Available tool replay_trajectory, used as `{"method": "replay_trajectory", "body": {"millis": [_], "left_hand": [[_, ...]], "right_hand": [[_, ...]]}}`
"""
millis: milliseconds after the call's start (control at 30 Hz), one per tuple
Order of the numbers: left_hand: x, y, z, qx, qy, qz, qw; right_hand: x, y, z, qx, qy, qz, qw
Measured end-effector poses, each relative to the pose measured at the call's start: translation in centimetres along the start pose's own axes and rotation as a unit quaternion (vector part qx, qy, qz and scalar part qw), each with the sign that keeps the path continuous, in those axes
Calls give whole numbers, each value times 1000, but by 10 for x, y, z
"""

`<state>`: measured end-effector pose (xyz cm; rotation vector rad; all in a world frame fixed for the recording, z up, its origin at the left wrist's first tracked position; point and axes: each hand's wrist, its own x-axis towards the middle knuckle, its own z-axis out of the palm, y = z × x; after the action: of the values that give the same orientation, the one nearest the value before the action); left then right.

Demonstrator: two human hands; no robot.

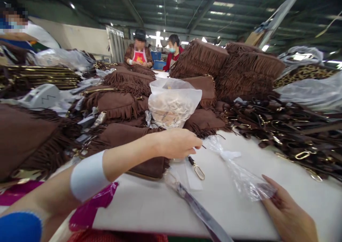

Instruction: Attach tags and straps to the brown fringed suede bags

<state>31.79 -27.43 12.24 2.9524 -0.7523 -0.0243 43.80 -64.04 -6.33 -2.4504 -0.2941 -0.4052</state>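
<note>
My left hand (177, 143) reaches across the middle of the table, its fingers curled in a pinch. A thin dark tip pokes out past the fingers; what it belongs to I cannot make out. On the right, my right hand (287, 211) grips the end of a clear plastic bag (240, 174), which stretches across the white tabletop towards my left hand. Below my left hand lies a gold clasp (199, 172) on a short dark strap, beside white paper (193, 179). A dark strap (199, 210) in clear plastic runs towards the front edge.
A white plastic bag (175, 96) of pale pieces stands behind my left hand. Brown fringed bags (117, 104) are piled around it, with a taller stack (203, 56) behind. Dark straps with gold clasps (267, 124) heap on the right. Several people work beyond and at the left.
</note>
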Motion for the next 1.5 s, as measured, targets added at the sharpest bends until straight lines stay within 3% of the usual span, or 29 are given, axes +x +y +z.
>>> {"method": "replay_trajectory", "body": {"millis": [100, 267, 367, 467, 633, 800, 1067, 1500], "left_hand": [[47, 13, 21, -5, 12, 59, 998], [122, 38, 85, 13, 44, 160, 986], [146, 47, 120, 27, 22, 158, 987], [155, 47, 137, 23, 23, 153, 988], [158, 40, 143, 7, 36, 158, 987], [160, 36, 151, -76, 90, 100, 988], [157, 35, 153, -68, 161, 94, 980], [146, 40, 147, -116, 116, 69, 984]], "right_hand": [[-1, -17, -2, 14, -6, 28, 1000], [-6, -42, -7, 7, 20, 3, 1000], [-7, -44, -6, 26, 30, -27, 999], [-7, -39, -3, 34, 36, -24, 999], [-7, -36, -1, 60, 29, -32, 997], [-14, -36, -2, 85, 104, -31, 990], [-10, -45, 0, 39, 62, -108, 991], [-10, -41, -3, 57, 44, -102, 992]]}}
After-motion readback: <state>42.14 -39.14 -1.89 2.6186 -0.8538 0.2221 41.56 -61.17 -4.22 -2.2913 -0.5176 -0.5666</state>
